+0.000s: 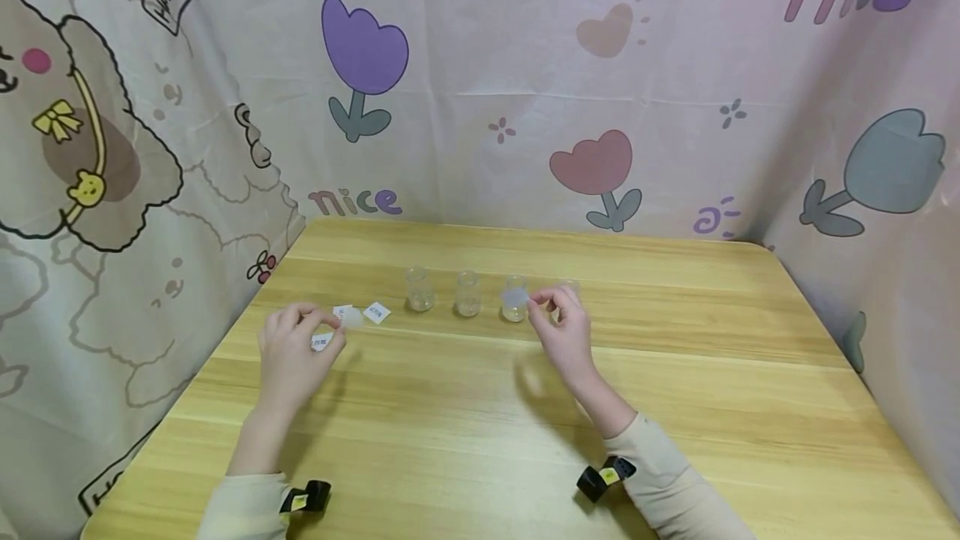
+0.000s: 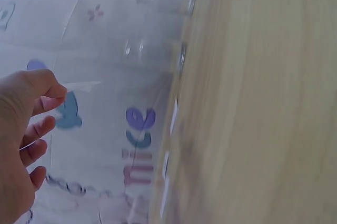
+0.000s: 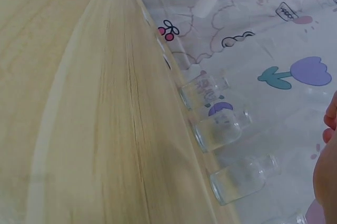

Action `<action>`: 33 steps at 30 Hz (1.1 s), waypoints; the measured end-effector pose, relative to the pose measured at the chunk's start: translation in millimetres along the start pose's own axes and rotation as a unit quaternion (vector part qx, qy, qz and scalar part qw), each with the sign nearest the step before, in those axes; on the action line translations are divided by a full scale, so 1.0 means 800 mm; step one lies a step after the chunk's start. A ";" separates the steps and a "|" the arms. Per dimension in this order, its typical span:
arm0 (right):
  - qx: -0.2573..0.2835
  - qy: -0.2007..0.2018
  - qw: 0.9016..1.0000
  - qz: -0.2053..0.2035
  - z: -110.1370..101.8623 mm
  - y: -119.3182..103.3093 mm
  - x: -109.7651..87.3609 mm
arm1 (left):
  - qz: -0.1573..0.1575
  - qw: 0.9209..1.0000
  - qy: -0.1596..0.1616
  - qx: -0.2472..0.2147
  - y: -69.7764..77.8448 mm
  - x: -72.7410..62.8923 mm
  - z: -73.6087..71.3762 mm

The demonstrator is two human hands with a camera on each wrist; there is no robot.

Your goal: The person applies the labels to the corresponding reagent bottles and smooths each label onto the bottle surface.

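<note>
The left hand [image 1: 300, 352] pinches a small whitish piece [image 1: 351, 319] between thumb and index finger, and its other fingers are loosely bent. This piece is held above the counter [image 1: 465, 423], at the left side. The right hand [image 1: 564, 336] pinches a small translucent piece [image 1: 516, 298] by its right edge. From the head view, this one covers part of the third bottle [image 1: 514, 314] from the left; I cannot tell if they touch.

Close to the left hand, three small printed labels lie on the counter: a right label [image 1: 377, 312], a far-left label [image 1: 342, 310] partly covered by the whitish piece, and a near label [image 1: 322, 342] partly hidden by the fingers.

Four clear glass bottles stand upright in one row, apart from each other. The first bottle [image 1: 420, 292] and the second bottle [image 1: 468, 296] stand between the hands, while the fourth bottle [image 1: 572, 283] is mostly hidden behind the right hand.

On the far side hangs a curtain [image 1: 480, 48] with printed tulips.
</note>
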State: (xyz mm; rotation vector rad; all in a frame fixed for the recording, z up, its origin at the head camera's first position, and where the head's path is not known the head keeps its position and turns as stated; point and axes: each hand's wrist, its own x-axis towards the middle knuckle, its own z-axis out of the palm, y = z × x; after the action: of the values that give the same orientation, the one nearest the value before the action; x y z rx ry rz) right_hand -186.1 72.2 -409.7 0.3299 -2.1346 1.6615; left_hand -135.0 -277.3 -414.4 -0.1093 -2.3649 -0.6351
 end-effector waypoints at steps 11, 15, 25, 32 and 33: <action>0.005 -0.002 1.000 -0.008 0.001 -0.026 -0.004 | -0.091 0.994 -0.053 0.033 -0.042 -0.010 -0.023; 0.005 -0.003 1.000 -0.019 0.007 -0.028 -0.005 | -0.113 0.988 -0.093 0.042 -0.055 -0.016 -0.028; 0.002 -0.010 0.999 -0.048 0.024 -0.029 -0.006 | -0.182 0.962 -0.192 0.074 -0.070 -0.022 -0.041; 0.008 -0.017 0.998 -0.057 0.034 -0.033 -0.007 | -0.262 0.917 -0.291 0.079 -0.084 -0.022 -0.054; 0.007 -0.017 0.998 -0.061 0.035 -0.034 -0.007 | -0.269 0.913 -0.298 0.076 -0.084 -0.021 -0.056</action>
State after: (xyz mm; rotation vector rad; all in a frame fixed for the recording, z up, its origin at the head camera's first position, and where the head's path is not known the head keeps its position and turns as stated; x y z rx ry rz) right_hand -174.6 37.7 -394.6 0.4862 -2.0833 1.6135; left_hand -111.9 -355.9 -424.2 0.5080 -3.0608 -0.7409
